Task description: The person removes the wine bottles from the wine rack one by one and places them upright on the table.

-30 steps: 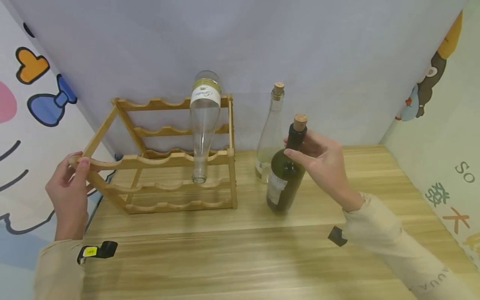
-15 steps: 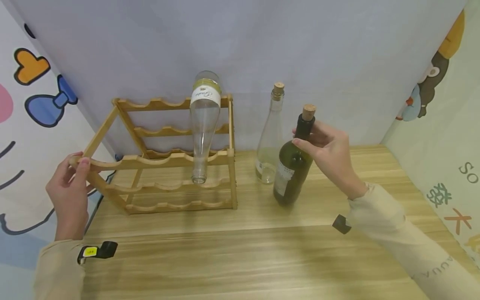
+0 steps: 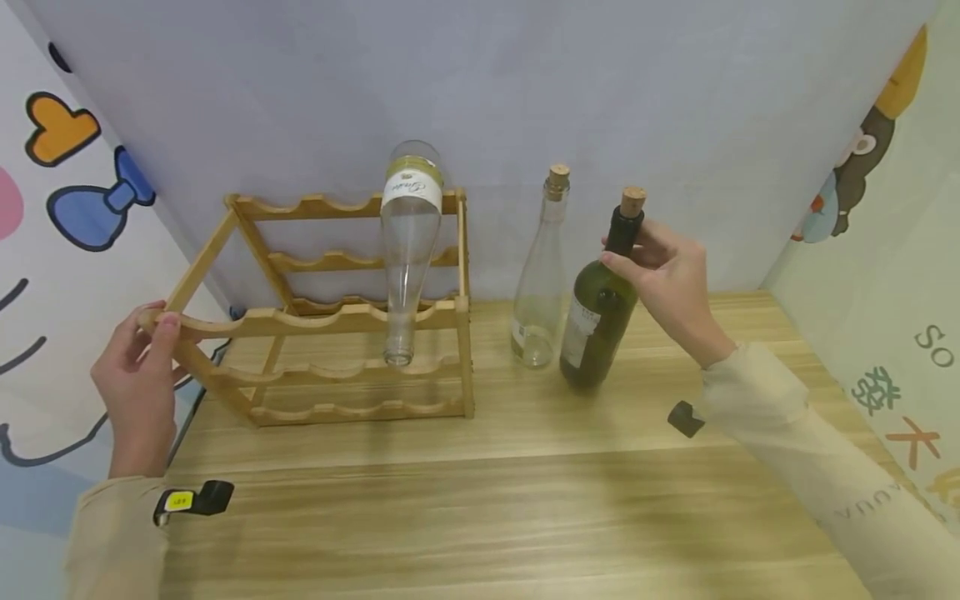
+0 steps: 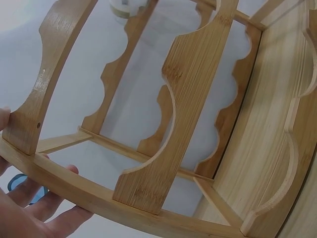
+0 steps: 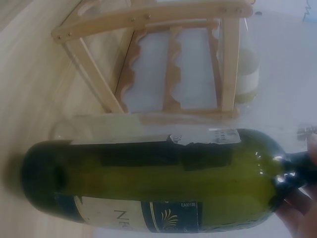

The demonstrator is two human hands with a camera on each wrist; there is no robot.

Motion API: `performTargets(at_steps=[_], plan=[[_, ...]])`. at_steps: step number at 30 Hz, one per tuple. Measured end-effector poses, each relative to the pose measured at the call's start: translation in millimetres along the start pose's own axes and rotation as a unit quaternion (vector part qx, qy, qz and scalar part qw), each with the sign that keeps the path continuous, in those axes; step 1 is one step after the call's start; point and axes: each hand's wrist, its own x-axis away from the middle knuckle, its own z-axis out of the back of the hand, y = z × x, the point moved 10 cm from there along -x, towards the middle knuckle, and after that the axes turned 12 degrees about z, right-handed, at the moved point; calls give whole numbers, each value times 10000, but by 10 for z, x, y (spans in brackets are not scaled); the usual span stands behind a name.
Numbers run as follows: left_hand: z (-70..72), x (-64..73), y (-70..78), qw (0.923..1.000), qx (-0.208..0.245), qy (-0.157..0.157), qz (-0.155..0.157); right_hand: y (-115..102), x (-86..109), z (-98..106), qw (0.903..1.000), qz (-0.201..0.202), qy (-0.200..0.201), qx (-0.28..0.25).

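My right hand (image 3: pixel 675 292) grips the neck of a dark green wine bottle (image 3: pixel 603 312), just below its cork (image 3: pixel 633 200). The bottle leans slightly, neck to the right; whether its base touches the table I cannot tell. In the right wrist view the green bottle (image 5: pixel 148 173) fills the foreground with its torn label. At the left, my left hand (image 3: pixel 138 383) holds the upper front corner of a wooden wine rack (image 3: pixel 258 323), thumb on top. A clear glass bottle (image 3: pixel 411 242) lies across the rack's top tier, mouth toward me.
A clear corked bottle (image 3: pixel 540 283) stands upright between the rack and the green bottle, close to the latter. Behind is a pale wall (image 3: pixel 600 83); printed panels flank the wooden table (image 3: pixel 487 517) on both sides.
My right hand has carried the green bottle back and to the right, away from me, now beside the clear corked bottle. My left hand and the rack have stayed in place.
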Motion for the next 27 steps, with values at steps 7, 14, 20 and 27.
performTargets(at_steps=[7, 14, 20, 27], plan=[[9, 4, 0, 10000, -7, 10, -13, 41, -88, 32, 9999, -117, 33, 119], [4, 11, 6, 10000, -14, 5, -72, -22, -139, 46, 9997, -209, 57, 138], [15, 16, 19, 9999, -3, 24, -168, 31, -159, 48, 9995, -226, 108, 169], [16, 11, 10, 9999, 14, 50, -119, 115, -156, 65, 9993, -251, 179, 226]])
